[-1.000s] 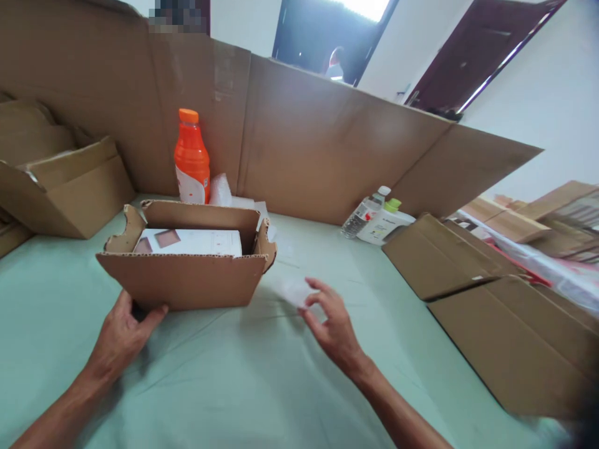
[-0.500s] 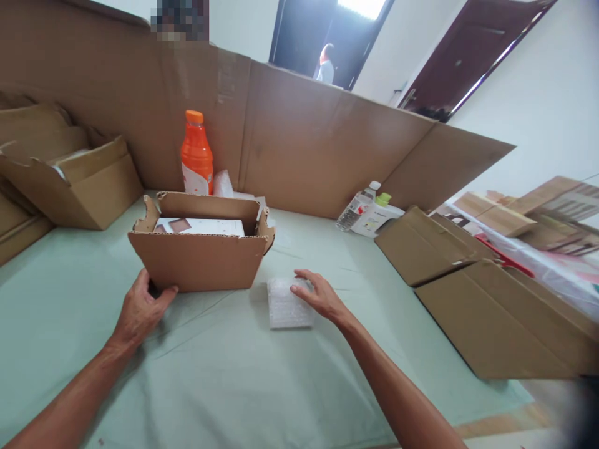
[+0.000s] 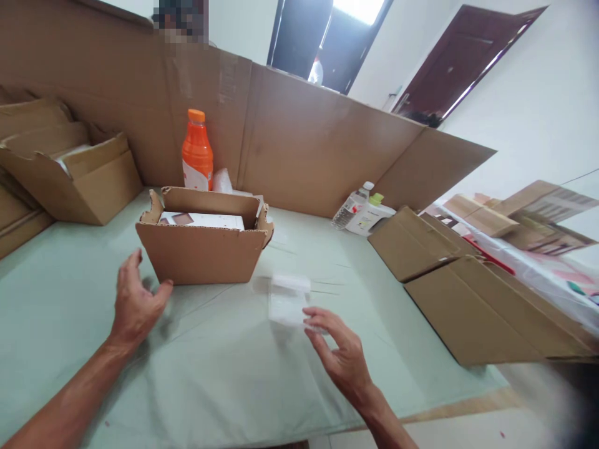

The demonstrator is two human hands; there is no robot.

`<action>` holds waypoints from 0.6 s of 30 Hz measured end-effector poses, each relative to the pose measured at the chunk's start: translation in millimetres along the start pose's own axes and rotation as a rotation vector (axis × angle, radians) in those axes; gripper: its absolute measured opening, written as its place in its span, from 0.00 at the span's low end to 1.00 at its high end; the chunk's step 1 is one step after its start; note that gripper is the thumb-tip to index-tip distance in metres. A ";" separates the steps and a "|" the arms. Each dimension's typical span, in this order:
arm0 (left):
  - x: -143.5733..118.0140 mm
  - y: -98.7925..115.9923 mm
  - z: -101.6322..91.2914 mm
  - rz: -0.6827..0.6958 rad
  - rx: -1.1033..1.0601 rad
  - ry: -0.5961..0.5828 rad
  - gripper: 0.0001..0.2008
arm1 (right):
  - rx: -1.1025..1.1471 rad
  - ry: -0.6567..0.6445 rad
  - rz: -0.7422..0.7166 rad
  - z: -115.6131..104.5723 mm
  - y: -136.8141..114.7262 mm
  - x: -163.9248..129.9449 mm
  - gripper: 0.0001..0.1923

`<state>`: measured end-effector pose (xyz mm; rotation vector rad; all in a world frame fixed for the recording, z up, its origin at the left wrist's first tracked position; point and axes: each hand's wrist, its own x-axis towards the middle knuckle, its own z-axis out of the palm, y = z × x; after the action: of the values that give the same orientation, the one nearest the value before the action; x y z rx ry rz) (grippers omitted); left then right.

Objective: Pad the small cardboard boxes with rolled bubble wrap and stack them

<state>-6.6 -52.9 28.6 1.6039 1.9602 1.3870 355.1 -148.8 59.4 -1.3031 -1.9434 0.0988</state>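
- Bubble wrap [image 3: 289, 300], a small whitish folded piece, lies flat on the pale green table cover [image 3: 224, 380], just to the right of and in front of the open cardboard box [image 3: 202, 249]. It is motion-blurred, so its exact edges are hard to tell.
- Judging by its look, the wrap is very light, soft and floppy, with nothing stiff in it. It will likely bend or unfold if lifted by one corner, and a draught or a brush of the hand could slide it over the smooth cover.
- A fair place to take hold seems to be the near edge, pinched through all its layers, or a flat palm on top with the fingers curled under.
- Right hand [image 3: 344, 358] sits at the near right corner of the wrap, fingers loosely curled and slightly spread. The fingertips look to be touching or nearly touching it, but the blur hides whether anything is pinched.
- Left hand [image 3: 135, 302] hovers open just beside the box's near left corner, fingers spread upward and thumb pointing toward the wall, holding nothing.
- Inside the box lies a flat white carton [image 3: 201, 220] with dark squares printed on it. The corrugated walls look stiff enough to be gripped by a corner.
- Behind stand an orange bottle [image 3: 197, 153] and a tall cardboard screen [image 3: 304, 143]. Flattened cartons [image 3: 472, 299] lie to the right.
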 end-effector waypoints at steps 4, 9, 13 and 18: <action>-49.9 31.1 -17.8 0.385 -0.031 0.055 0.40 | 0.132 -0.143 0.033 -2.5 -23.2 -26.0 0.08; -128.8 66.1 1.7 0.611 -0.218 -0.662 0.45 | 0.331 -0.339 0.102 -7.3 -37.5 -34.1 0.06; -155.3 70.6 31.9 0.487 -0.315 -0.789 0.31 | 0.498 -0.478 0.225 -13.4 -36.7 -24.4 0.12; -157.8 68.6 37.5 0.414 -0.303 -0.880 0.09 | 0.421 -0.564 0.277 2.3 -1.7 10.0 0.14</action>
<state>119.0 -174.4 6.9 2.0352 0.9096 0.7835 350.6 -140.7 64.1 -1.3304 -2.0145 1.0530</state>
